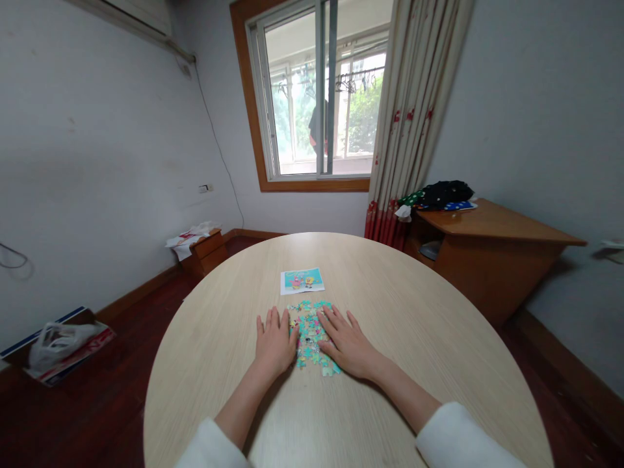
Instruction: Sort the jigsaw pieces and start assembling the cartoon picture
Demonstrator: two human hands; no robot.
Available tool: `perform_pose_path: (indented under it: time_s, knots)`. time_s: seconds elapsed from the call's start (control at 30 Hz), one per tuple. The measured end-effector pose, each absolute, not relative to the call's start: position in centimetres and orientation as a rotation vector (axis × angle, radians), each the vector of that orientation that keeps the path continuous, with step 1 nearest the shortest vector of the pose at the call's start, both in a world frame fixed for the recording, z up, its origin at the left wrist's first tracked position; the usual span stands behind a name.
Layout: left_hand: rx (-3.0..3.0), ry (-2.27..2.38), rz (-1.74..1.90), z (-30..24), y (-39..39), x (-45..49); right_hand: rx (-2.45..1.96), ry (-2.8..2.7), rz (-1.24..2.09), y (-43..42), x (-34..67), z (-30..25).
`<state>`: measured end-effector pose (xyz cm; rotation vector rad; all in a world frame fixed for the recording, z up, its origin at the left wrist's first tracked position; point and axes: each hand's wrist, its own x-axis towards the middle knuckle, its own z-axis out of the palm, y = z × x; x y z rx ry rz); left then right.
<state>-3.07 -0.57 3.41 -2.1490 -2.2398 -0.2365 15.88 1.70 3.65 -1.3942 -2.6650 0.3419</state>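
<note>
A loose heap of small jigsaw puzzle pieces (309,338), mostly turquoise with bits of yellow and pink, lies on the round wooden table (390,286). My left hand (275,341) rests flat along the heap's left side, fingers stretched out and thumb against the pieces. On the other side, my right hand (347,343) lies open with spread fingers, its fingertips over the pieces and covering some of them. Just beyond the heap is a printed picture (303,281) of a pink and a yellow cartoon figure on a turquoise ground.
A wooden desk (502,227) with a pile of dark cloth (446,194) stands at the right, beside a long curtain (414,97). On the left are a small wooden cabinet (207,252) and a box (63,348) with a plastic bag on the floor. A window (316,97) is ahead.
</note>
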Motion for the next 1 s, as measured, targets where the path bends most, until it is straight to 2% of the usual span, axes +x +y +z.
perform_pose_path:
  time_s: [0.1,0.23,0.4,0.57,0.8,1.0]
  knots:
    - [-2.068,-2.278,-0.36,4.4,-0.1,-4.9,-1.377,-2.731,0.402,1.6,15.8,3.6]
    - [-1.887,-2.351,-0.876,5.5,0.7,-8.9,-1.387,-2.744,0.418,1.6,15.9,3.7]
    - [-2.178,-2.34,-1.223,5.4,0.7,-10.4,-1.402,-2.743,0.423,1.7,16.0,3.9]
    - [-2.419,-2.332,-1.068,5.1,0.3,-9.0,-1.385,-2.745,0.412,1.7,16.0,3.8]
    - [-2.091,-2.48,-0.739,4.7,1.1,-11.0,-1.399,-2.762,0.407,1.6,16.1,3.9]
    - [-2.043,-2.491,-0.559,5.4,0.7,-10.3,-1.376,-2.749,0.399,1.8,16.2,3.5]
